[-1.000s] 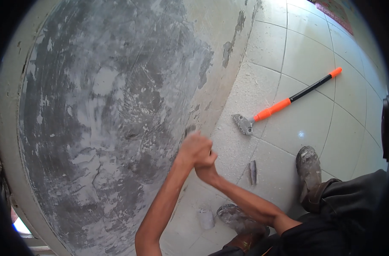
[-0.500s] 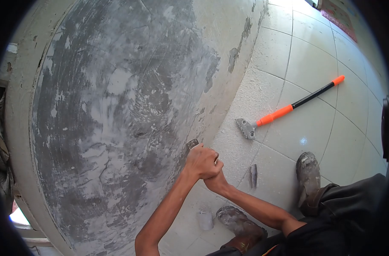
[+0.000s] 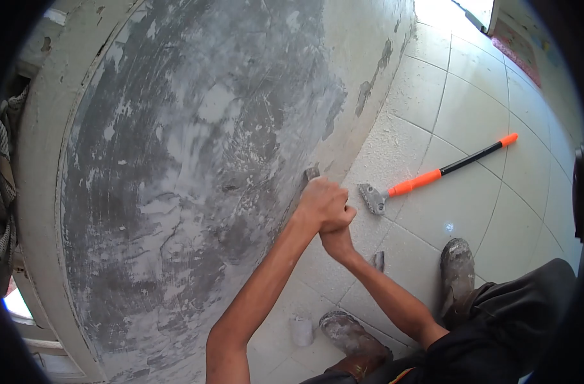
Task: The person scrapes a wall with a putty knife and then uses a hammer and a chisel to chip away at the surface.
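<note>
My left hand is closed around a hand scraper, just behind its short metal blade. The blade meets the lower part of the wall, where grey patches show among pale paint remnants. Directly below, my right hand is closed against the left one, gripping the same tool's handle end. The fingers hide nearly all of the handle. On the tiles right of my hands lies a long-handled scraper, orange and black with a grey metal head.
Pale dust and flakes cover the floor tiles along the wall's foot. A whitish cylinder stands near my boot, and a small grey piece lies beside my right forearm. Ropes or cloth hang at the far left.
Both hands and the scraper have moved up in the view, pushing further along the wall's lower part. The camera view has shifted slightly. The long-handled scraper still lies on the floor.
</note>
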Demonstrator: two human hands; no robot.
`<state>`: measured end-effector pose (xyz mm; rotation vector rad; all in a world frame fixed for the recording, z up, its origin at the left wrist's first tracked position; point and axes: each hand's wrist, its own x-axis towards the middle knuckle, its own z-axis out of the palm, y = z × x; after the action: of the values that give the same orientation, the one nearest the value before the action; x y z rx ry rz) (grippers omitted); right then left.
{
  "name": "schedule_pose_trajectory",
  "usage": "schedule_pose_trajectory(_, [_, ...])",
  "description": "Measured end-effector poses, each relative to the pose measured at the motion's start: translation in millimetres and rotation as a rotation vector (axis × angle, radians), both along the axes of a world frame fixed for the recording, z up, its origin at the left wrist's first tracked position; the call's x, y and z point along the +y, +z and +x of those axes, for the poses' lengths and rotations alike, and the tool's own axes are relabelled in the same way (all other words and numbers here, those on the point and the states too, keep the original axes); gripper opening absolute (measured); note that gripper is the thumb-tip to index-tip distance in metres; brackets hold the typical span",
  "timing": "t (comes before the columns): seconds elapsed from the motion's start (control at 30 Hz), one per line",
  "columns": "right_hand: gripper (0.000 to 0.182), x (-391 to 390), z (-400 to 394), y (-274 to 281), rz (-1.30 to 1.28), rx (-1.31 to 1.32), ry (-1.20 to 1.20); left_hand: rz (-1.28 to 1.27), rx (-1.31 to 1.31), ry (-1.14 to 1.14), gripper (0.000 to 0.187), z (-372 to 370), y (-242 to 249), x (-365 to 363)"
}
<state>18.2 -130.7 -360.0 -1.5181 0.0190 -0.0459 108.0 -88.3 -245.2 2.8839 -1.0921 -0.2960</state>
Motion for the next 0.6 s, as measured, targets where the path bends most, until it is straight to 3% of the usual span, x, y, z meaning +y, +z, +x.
schedule_pose_trajectory(0.17, [0.039,24,-58,10,0.189,0.092,0.056,0.018,0.129,0.113,0.033,-60,-8,42])
schedule_pose_trajectory(0.23, [0.041,23,-61,17,0.245,0.104,0.181,0.007,0.146,0.121,0.033,-62,-3,40])
schedule_pose_trajectory(0.4, [0.039,13,-52,27,0.22,0.099,0.227,-0.003,0.182,0.127,0.031,-57,-1,40])
schedule_pose_trajectory(0.47, [0.036,26,-55,20,0.235,0.111,0.235,0.123,0.195,0.101,0.031,-55,-3,45])
schedule_pose_trajectory(0.53, [0.032,39,-44,13,0.12,0.104,0.072,0.095,0.13,0.054,0.031,-39,0,42])
schedule_pose_trajectory(0.6, [0.02,42,-7,-23,0.066,-0.11,-0.071,0.086,0.097,0.031,0.033,-4,17,18])
